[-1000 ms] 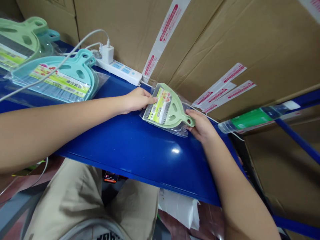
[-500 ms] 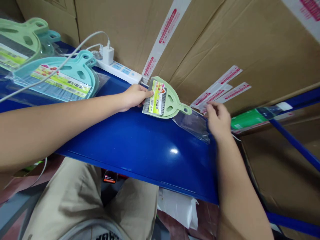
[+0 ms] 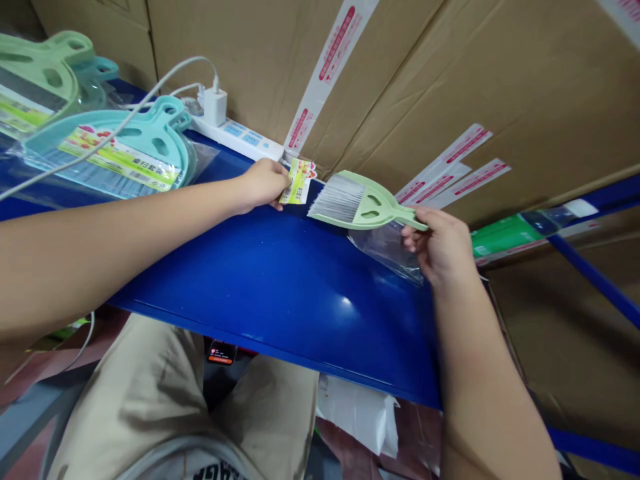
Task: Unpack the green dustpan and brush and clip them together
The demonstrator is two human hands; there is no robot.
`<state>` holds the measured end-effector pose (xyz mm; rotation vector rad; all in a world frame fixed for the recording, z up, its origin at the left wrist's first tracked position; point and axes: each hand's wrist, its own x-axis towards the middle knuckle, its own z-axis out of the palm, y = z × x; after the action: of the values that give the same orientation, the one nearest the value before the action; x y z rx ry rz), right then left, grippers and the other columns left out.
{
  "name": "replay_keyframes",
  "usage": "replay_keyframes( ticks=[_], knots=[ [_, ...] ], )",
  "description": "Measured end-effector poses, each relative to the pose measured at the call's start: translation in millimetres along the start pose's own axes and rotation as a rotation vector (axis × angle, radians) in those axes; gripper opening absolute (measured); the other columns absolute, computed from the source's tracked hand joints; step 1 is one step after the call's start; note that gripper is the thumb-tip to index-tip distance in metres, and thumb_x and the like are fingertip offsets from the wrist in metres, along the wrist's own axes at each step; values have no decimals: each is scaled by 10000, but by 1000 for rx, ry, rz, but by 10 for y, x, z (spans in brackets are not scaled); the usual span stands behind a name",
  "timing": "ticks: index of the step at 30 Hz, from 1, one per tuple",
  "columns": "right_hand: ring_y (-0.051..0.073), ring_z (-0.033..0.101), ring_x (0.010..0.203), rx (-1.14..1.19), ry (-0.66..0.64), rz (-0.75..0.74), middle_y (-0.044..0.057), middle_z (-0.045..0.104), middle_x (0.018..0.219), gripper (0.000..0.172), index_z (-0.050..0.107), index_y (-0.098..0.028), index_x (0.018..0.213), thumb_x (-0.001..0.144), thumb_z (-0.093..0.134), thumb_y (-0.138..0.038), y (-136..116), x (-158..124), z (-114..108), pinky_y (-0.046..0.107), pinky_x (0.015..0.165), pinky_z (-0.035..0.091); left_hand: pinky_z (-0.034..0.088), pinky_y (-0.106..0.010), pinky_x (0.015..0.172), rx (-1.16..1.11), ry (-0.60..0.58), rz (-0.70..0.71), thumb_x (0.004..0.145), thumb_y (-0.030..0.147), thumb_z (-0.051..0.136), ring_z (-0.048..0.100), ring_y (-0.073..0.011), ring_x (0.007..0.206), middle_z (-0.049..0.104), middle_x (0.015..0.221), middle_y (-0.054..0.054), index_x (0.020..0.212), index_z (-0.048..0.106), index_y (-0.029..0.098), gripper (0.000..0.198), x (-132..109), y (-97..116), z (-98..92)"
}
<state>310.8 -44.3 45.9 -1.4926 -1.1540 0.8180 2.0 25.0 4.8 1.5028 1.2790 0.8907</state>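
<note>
Pulled apart now, right hand (image 3: 440,247) grips the brush (image 3: 360,203), left hand (image 3: 263,187) pinches the label card (image 3: 299,183).

So the little green brush set (image 3: 367,205) is out of its clear plastic bag (image 3: 390,248) now, a second ago it was still sealed up inside with both hands on it. The right hand (image 3: 443,243) went from tugging the bag off to gripping the handle, bag bunched underneath. The left hand (image 3: 263,183) has let go of the set and now pinches just the paper label (image 3: 299,181), which came off it.
</note>
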Motion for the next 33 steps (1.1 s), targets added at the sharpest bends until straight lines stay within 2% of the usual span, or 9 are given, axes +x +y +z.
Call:
replay_keyframes(
  ticks=[2, 5, 8, 15, 20, 23, 26, 29, 33],
  knots=[
    [120, 492, 389, 2, 49, -17, -37, 576, 519, 107, 681, -236, 822, 772, 774, -257, 2, 31, -49, 213, 375, 365, 646, -405, 866, 216, 30, 28, 908, 178, 718, 782, -284, 854, 704, 786, -53, 1227, 765, 154, 323, 17, -22, -61],
    [113, 474, 383, 13, 89, -19, -43, 553, 505, 121, 650, -242, 796, 789, 769, -260, 3, 42, -59, 201, 371, 336, 536, -469, 1210, 482, 122, 181, 920, 203, 755, 722, -375, 1348, 793, 1264, -175, 1453, 706, 131, 540, -31, -17, -115],
    [120, 503, 402, 8, 28, -36, -57, 552, 524, 207, 639, -250, 838, 817, 829, -329, 7, 20, -18, 203, 385, 350, 401, -457, 1349, 480, 164, 318, 1013, 199, 686, 585, -357, 1549, 695, 1544, -193, 1463, 702, 118, 458, -122, 41, -82],
    [127, 586, 495, 20, -138, -131, -65, 617, 616, 425, 651, -273, 962, 829, 939, -557, 54, -96, 150, 217, 455, 445, 643, -339, 831, -234, -48, 17, 1170, 206, 531, 788, -209, 966, 800, 1184, -130, 1420, 660, 144, 288, -284, 238, 111],
    [197, 697, 646, -104, -188, -249, -4, 723, 777, 437, 712, -294, 1046, 865, 860, -664, 175, -76, 199, 306, 554, 580, 639, -280, 747, -409, -136, -2, 1076, 54, 607, 806, -184, 877, 841, 996, -88, 1251, 717, 142, 225, -333, 229, 145],
    [300, 796, 1020, -366, -82, -644, 81, 811, 1074, 348, 761, -297, 1134, 939, 774, -586, 239, -61, 168, 485, 897, 689, 644, -273, 788, -417, -115, 9, 1060, 19, 608, 833, -184, 923, 873, 1040, -93, 1170, 729, 137, 202, -342, 197, 166],
    [370, 751, 1314, -649, -148, -1045, 143, 808, 1351, 311, 781, -290, 1249, 962, 733, -398, 274, -99, 148, 620, 1165, 592, 653, -303, 867, -410, -115, 27, 1040, -8, 619, 842, -175, 925, 880, 1032, -61, 1132, 745, 148, 221, -364, 192, 205],
    [356, 754, 1342, -776, -330, -1171, 147, 791, 1432, 424, 759, -289, 1351, 942, 667, -224, 298, -150, 160, 606, 1162, 600, 657, -323, 932, -417, -145, 10, 1030, -37, 599, 835, -160, 917, 869, 990, -34, 1101, 756, 153, 257, -391, 212, 250],
    [297, 784, 1224, -771, -425, -1145, 121, 795, 1336, 442, 737, -289, 1336, 953, 594, -122, 343, -159, 192, 506, 1074, 641, 613, -269, 742, -367, -148, -48, 1045, 23, 593, 757, -140, 727, 816, 877, -40, 1091, 746, 149, 203, -372, 229, 236]
  ],
)
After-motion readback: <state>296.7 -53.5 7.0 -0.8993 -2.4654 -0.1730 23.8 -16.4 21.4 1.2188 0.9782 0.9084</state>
